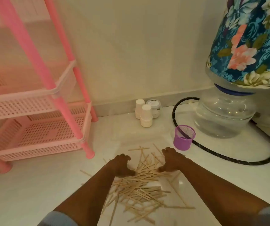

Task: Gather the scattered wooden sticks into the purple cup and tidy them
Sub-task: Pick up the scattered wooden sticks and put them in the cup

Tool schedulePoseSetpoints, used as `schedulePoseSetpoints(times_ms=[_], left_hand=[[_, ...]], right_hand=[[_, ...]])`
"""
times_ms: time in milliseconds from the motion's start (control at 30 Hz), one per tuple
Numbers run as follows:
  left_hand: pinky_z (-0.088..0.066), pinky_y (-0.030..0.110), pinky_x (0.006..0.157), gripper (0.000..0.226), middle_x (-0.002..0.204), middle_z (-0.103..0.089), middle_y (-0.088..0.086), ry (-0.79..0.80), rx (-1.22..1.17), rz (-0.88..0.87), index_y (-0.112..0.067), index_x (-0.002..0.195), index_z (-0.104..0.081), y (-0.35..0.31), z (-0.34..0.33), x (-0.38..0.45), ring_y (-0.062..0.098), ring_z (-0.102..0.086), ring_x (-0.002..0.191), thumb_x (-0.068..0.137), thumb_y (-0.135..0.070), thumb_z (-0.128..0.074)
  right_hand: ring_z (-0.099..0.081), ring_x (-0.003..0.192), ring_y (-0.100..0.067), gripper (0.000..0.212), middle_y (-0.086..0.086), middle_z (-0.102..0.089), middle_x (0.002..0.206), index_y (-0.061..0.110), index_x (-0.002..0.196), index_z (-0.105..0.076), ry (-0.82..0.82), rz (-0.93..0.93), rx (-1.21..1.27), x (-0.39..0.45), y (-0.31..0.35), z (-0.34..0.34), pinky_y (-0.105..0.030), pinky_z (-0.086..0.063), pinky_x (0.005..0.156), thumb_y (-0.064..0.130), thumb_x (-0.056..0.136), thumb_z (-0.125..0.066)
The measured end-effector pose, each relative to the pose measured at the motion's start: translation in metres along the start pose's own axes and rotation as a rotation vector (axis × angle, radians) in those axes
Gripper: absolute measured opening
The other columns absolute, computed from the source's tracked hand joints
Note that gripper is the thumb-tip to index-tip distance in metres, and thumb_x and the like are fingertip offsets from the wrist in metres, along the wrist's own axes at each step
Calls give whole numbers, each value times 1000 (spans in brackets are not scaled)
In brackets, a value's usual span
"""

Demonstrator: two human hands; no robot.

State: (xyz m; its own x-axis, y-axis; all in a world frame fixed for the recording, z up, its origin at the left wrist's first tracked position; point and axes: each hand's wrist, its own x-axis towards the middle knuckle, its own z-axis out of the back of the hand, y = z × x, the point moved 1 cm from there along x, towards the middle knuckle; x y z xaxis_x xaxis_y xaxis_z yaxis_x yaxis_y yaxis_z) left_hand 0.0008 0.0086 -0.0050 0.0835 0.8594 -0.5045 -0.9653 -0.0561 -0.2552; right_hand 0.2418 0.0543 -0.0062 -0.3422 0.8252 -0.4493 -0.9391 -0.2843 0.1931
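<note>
Wooden sticks (140, 185) piled loose on white floor (49, 193). Left hand (121, 165) and right hand (170, 160) cupped on far pile, fingers relaxed, gripping nothing. Purple cup (184, 137) upright beyond right hand.

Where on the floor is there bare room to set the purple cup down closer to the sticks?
Bare floor lies between the pink rack and the sticks, and between the white cups and the pile. Right of the purple cup is crowded with the hose and water bottle.
</note>
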Motion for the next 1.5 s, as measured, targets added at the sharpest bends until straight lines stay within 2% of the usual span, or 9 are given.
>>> schedulePoseSetpoints(times_ms=[100, 233, 367, 533, 833, 1067, 1233, 1367, 1500], left_hand=[[-38, 42, 110, 112, 150, -30, 2, 87, 56, 20, -22, 151, -28, 3, -14, 2, 24, -36, 136, 63, -72, -74], [-41, 41, 106, 118, 137, -35, -3, 25, 38, -3, -25, 143, -36, 4, -29, 7, 21, -40, 126, 46, -74, -81], [-39, 34, 98, 89, 129, -40, -4, -66, 62, -69, -24, 133, -43, -1, -38, 10, 18, -40, 121, 61, -60, -82], [-41, 34, 98, 40, 130, -51, -3, -92, 65, -82, -26, 127, -51, -4, -35, 15, 18, -45, 123, 89, -30, -65], [-46, 28, 88, 36, 117, -61, -8, -181, 28, -108, -30, 121, -53, -4, -36, 16, 13, -57, 107, 88, -19, -63], [-52, 34, 84, 38, 110, -65, -1, -173, 59, -83, -27, 124, -47, 2, -34, 17, 18, -62, 98, 92, -9, -54], [-52, 30, 85, 36, 112, -69, -2, -232, 3, -59, -25, 125, -59, 11, -31, 18, 17, -65, 100, 92, -12, -57], [-46, 22, 79, 25, 113, -69, -3, -305, -146, -26, -20, 113, -72, 10, -24, 23, 12, -65, 93, 93, -14, -58], [-50, 27, 76, 17, 100, -71, -6, -334, -355, -21, -14, 95, -77, -3, -11, 28, 7, -61, 77, 92, -9, -61]], right_hand=[[-13, 146, -29, 112, -13, -15, 157, 7, 150, -12, 58, 4, 28, 0, 3, -8, -43, -27, 116, 61, 72, -71], [-22, 142, -26, 111, -9, -22, 153, 8, 148, -18, 47, 49, 40, 5, 10, -24, -42, -34, 111, 54, 68, -78], [-37, 128, -24, 78, -7, -37, 139, 10, 140, -34, -78, 141, 22, 11, 21, -37, -40, -45, 98, 36, 78, -74], [-46, 115, -24, 38, -5, -47, 124, 11, 125, -52, -162, 229, -35, 15, 29, -41, -37, -48, 87, 10, 88, -56], [-52, 107, -27, 32, -7, -54, 117, 14, 118, -61, -179, 270, -304, 24, 36, -39, -36, -41, 84, 8, 89, -51], [-51, 110, -28, 28, -11, -53, 117, 5, 112, -61, -161, 230, -286, 31, 31, -30, -35, -45, 84, -2, 89, -48], [-56, 106, -26, 24, -9, -53, 115, 8, 110, -65, -157, 119, -64, 34, 13, -16, -33, -47, 82, 9, 89, -53], [-65, 87, -24, 20, -9, -65, 99, 10, 98, -72, -189, 8, 282, 38, 2, 2, -29, -50, 66, 12, 87, -57], [-67, 84, -21, 19, -6, -72, 90, 10, 91, -75, -251, -20, 482, 37, -2, 19, -32, -55, 73, 18, 89, -57]])
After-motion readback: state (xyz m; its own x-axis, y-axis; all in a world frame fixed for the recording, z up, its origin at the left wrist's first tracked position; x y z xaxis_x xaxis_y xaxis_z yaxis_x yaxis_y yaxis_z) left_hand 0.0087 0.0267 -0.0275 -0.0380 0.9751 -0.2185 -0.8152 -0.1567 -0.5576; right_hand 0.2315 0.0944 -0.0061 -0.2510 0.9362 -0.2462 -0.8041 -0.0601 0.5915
